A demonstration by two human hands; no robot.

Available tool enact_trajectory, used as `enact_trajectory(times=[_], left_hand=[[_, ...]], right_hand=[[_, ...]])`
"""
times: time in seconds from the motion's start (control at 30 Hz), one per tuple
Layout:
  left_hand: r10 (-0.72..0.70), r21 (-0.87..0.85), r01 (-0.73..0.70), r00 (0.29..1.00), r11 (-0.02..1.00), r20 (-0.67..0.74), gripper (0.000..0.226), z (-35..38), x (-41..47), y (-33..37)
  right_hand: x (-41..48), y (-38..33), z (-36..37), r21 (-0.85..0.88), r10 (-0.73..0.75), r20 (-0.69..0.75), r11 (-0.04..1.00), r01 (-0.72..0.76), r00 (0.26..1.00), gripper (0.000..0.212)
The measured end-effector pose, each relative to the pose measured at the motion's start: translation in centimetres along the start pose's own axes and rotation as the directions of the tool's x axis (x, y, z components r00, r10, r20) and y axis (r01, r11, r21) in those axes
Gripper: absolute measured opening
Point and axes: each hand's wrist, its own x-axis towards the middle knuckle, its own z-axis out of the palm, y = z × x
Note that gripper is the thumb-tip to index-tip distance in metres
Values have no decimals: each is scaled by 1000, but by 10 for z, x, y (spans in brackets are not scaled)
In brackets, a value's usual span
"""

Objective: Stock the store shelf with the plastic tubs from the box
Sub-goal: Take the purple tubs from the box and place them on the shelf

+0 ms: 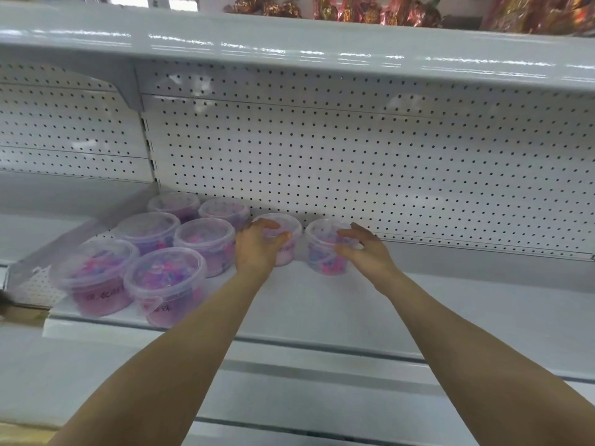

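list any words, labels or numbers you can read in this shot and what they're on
Nothing is legible.
Front-left clear plastic tub of pink and purple pieces: dark handwritten marks, too blurred to read.
Front clear tub beside it: marks too blurred.
Clear tub under the left hand: partly hidden marks, unreadable.
White pegboard shelf: no text visible.

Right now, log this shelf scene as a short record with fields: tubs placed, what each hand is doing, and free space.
tubs on shelf: eight clear lidded tubs with pink and purple contents
settled group: six tubs in two columns at the left end
left hand: left hand wrapped around the seventh tub
right hand: right hand grip on the eighth tub
free space: shelf bare to the right of the eighth tub
backing: white pegboard
box: not in view
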Motion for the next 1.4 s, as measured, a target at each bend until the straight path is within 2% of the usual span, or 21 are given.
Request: enact_trajectory(times=[0.13,0.27,0.4,0.5,0.53,0.7,0.8,0.9,1.07,1.2,1.3,1.4], left_hand=[[26,15,-26,1000,1000,7,26,5,2,-6],[81,129,-80,997,988,-4,31,9,8,-8],[105,205,-104,994,973,7,29,11,15,-10],[112,190,-114,994,975,20,26,12,22,-13],[114,191,-118,993,975,30,24,13,24,-14],[84,212,-96,994,973,65,16,21,40,-23],[120,317,-151,986,936,114,17,24,48,-25],[107,308,-140,987,941,120,18,27,52,-30],[44,279,-90,985,956,166,19,29,58,-28],[34,250,-74,986,966,162,11,29,64,-31],[170,285,-210,973,935,159,21,32,59,-32],[274,313,-293,956,904,104,28,30,53,-30]], right_hand=[[4,5,-1,-61,-56,-46,997,54,997,37],[10,6,6,-233,-173,-135,963,138,976,50],[18,-4,10,-392,-133,-121,917,76,984,47],[20,-6,2,-353,-166,-72,926,131,983,25],[22,-5,0,-332,-162,-78,934,127,984,23],[41,-1,3,-395,-104,-81,917,64,991,35],[47,2,9,-425,-91,-37,903,66,995,44],[47,8,11,-440,-126,-23,892,103,992,54],[50,9,9,-443,-184,-88,887,127,979,50],[52,11,5,-428,-259,-100,883,193,961,37],[51,21,4,-234,-218,-67,952,198,974,22],[52,26,9,-209,-231,-79,955,210,970,31]])
